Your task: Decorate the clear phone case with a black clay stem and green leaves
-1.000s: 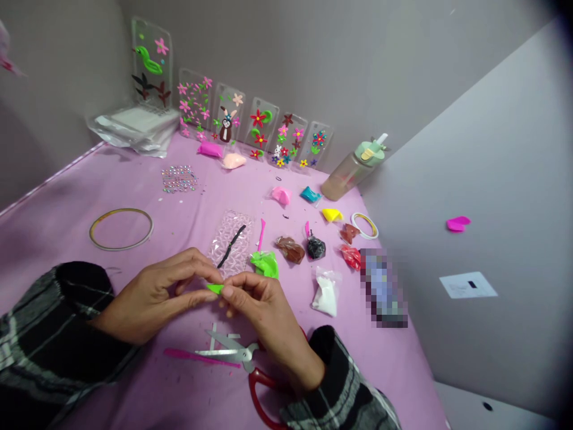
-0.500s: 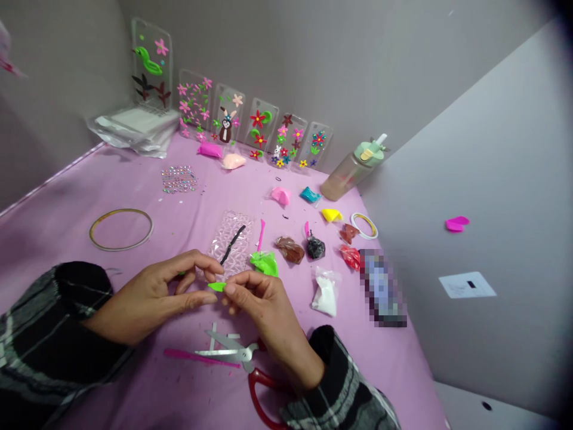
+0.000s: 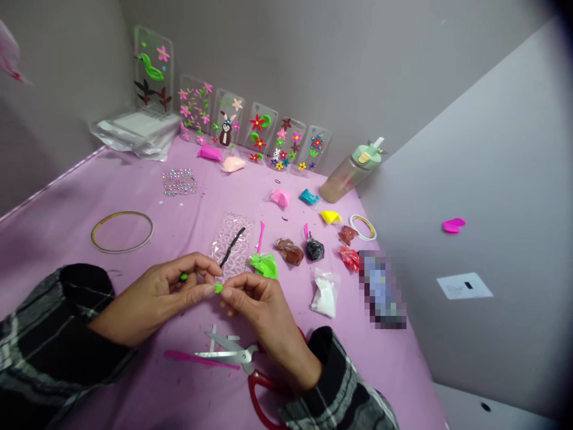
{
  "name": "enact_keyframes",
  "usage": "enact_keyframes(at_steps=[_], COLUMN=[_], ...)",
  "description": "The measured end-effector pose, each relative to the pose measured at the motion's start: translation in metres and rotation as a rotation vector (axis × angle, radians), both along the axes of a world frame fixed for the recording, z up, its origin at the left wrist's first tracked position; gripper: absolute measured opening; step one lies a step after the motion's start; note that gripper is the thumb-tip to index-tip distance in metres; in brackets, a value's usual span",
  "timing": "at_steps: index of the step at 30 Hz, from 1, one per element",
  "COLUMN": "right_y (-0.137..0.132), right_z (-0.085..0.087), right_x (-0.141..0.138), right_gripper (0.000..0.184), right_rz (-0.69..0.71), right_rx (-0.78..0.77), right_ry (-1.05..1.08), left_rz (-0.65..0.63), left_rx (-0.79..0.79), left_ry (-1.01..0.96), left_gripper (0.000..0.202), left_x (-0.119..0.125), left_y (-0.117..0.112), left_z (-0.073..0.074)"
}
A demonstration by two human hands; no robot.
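Observation:
A small piece of bright green clay (image 3: 218, 288) is pinched between the fingertips of my left hand (image 3: 163, 295) and my right hand (image 3: 262, 307). Another green lump (image 3: 184, 276) shows among the curled fingers of my left hand. Just beyond them lies a clear, gem-patterned phone case (image 3: 219, 239) with a black strip of clay (image 3: 233, 246) across it. A bag of green clay (image 3: 264, 265) touches its right side. Below my hands rest open scissors (image 3: 244, 356) with red handles, partly hidden by my right wrist, and a pink modelling tool (image 3: 179, 356).
Decorated phone cases (image 3: 226, 119) lean along the wall. Bagged clay in brown (image 3: 290, 251), black (image 3: 315, 249), white (image 3: 324, 295) and other colours lies to the right. A bottle (image 3: 347, 176), a phone (image 3: 380, 289), a tape ring (image 3: 122, 232) and a gem sheet (image 3: 179, 182) surround the work.
The green piece, which was longer and pointed with my left fingertips apart around it, now looks shorter, with my left thumb on it. The green lump in my left hand shows more.

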State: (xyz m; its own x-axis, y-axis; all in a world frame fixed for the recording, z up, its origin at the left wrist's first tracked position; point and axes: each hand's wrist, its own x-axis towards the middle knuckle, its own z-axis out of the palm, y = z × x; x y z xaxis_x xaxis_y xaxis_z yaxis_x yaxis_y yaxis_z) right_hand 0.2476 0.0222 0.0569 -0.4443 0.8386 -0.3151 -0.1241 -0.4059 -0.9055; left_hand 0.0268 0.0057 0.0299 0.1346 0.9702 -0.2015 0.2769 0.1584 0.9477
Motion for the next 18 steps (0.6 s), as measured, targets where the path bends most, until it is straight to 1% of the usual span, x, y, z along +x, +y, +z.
enact_keyframes(at_steps=[6,11,14,18], right_y=[-0.0003,-0.0015,-0.0015,-0.0011], right_z=[0.0005,0.0010,-0.0001,0.0003], right_x=[-0.0008,0.0004,-0.0004,-0.0022], right_gripper=[0.043,0.048,0.046,0.047], right_rz=[-0.031,-0.006,-0.001,-0.010], right_rx=[0.023,0.073,0.048,0.007], right_ry=[-0.033,-0.060,-0.049,-0.045], left_rz=[-0.047,-0.060,-0.058,-0.105], left_rx=[0.036,0.076,0.078,0.022], left_ry=[0.019,0.039,0.021,-0.015], left_gripper=[0.051,0.050,0.045,0.037], left_x=[-0.0008,-0.0003,0.0008,0.0013], left_y=[-0.0006,-0.0001,0.0021,0.0043], left_z=[-0.0033,-0.0012,0.0032,0.0063])
